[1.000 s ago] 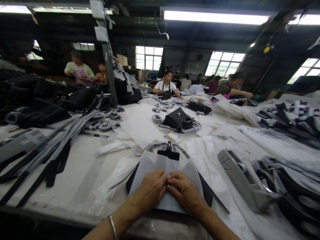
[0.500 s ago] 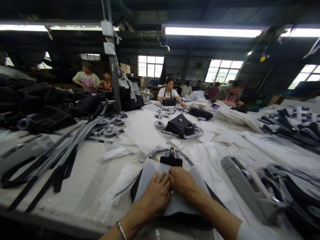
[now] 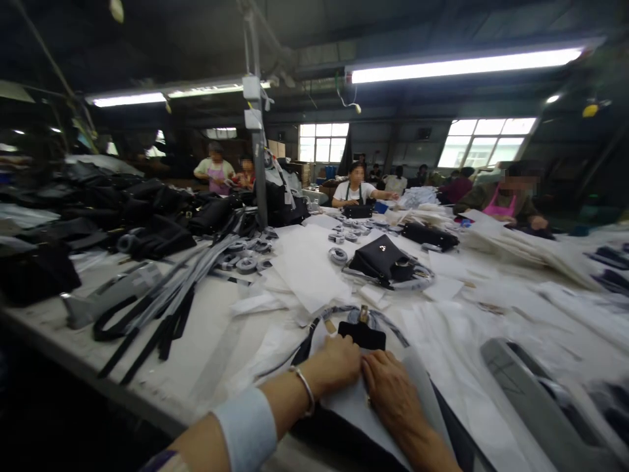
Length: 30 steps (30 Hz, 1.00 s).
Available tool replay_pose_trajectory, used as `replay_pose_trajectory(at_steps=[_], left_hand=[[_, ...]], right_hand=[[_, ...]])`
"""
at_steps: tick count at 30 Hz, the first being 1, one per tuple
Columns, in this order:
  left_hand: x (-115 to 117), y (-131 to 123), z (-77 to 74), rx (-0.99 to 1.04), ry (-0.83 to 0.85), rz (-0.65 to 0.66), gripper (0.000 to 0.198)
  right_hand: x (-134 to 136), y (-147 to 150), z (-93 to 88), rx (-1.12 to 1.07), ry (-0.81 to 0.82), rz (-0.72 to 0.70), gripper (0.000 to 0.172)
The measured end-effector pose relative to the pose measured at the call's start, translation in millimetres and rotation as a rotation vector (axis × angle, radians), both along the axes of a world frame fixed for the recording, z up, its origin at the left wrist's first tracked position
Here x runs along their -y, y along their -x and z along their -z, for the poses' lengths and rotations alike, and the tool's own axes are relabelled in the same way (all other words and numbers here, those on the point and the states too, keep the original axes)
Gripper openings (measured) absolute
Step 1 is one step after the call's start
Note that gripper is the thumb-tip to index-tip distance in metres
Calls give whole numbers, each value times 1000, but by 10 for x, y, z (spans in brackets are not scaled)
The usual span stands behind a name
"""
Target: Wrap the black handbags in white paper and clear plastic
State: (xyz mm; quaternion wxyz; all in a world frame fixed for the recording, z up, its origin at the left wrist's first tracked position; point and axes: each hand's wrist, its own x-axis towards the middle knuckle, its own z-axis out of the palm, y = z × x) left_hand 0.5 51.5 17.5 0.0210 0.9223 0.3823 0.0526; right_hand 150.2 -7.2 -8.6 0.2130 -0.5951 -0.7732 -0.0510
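Note:
A black handbag (image 3: 334, 426) lies in front of me with a white sheet (image 3: 351, 400) spread over it. A black tab with a metal clasp (image 3: 362, 334) sticks out past the sheet's far edge, and a wrapped handle (image 3: 393, 328) curves behind it. My left hand (image 3: 339, 359) is closed over the sheet just below the tab, its fingers curled under and what they pinch hidden. Beside it, my right hand (image 3: 393, 387) rests on the sheet with its fingers extended, the fingertips close to my left knuckles.
Grey holders (image 3: 531, 393) stand at right and left. Black straps (image 3: 162, 321) lie at left, before a pile of black bags (image 3: 147, 203). Another black handbag (image 3: 381, 259) and wrapped rolls (image 3: 246, 264) sit farther back. Co-workers (image 3: 354, 190) work across the table.
The view has swung left. My left hand has gone from lying flat to curled and sits farther up the sheet. The right hand has flattened from a curled grip.

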Motion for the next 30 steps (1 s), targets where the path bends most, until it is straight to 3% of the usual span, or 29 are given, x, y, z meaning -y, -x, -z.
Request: replay_pose_trajectory(at_steps=[4, 7, 16, 26, 30], left_hand=[[139, -59, 203, 82, -135, -152, 18], [195, -8, 291, 159, -191, -194, 21], [134, 1, 357, 247, -218, -244, 17], [78, 13, 297, 230, -153, -246, 24], [53, -3, 315, 257, -123, -326, 20]], right_hand=[[-97, -89, 273, 41, -105, -42, 24], [-122, -117, 366, 106, -156, -47, 23], [-40, -91, 156, 333, -134, -2, 18], [-147, -28, 11, 266, 115, 72, 23], [-206, -36, 65, 56, 162, 283, 29]])
